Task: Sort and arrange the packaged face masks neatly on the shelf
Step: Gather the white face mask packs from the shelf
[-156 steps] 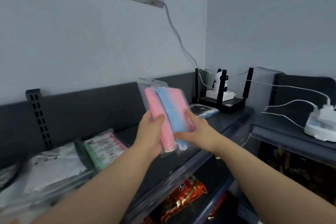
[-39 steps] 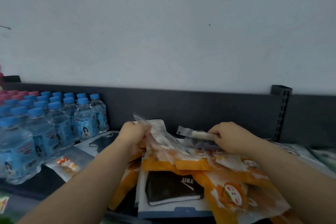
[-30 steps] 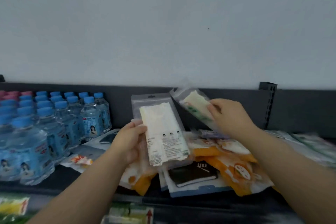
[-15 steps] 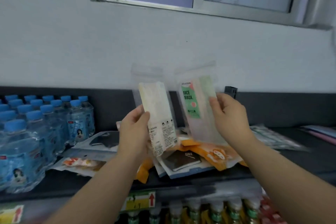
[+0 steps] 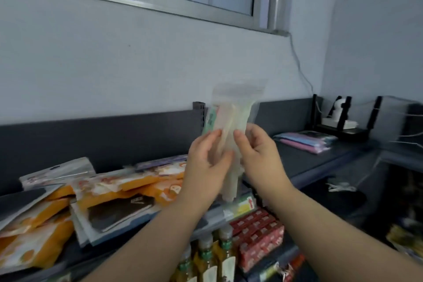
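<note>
I hold two clear mask packs upright and stacked together in front of me, above the dark shelf. My left hand grips their left edge, thumb on the front. My right hand grips the right edge with its thumb across the front. The rear pack shows a green label at the left. A loose pile of orange and white mask packs lies on the shelf at the left, with a black mask pack on top. A flat stack of pink and blue mask packs lies further right.
A black router with antennas stands at the shelf's far right corner, with cables running up the wall. Below the shelf edge are bottles and red cartons. A shelf upright rises behind the held packs.
The two packs, held apart half a second ago, are now brought together into one stack. My view has swung right, so the water bottles are out of sight and the router corner shows.
</note>
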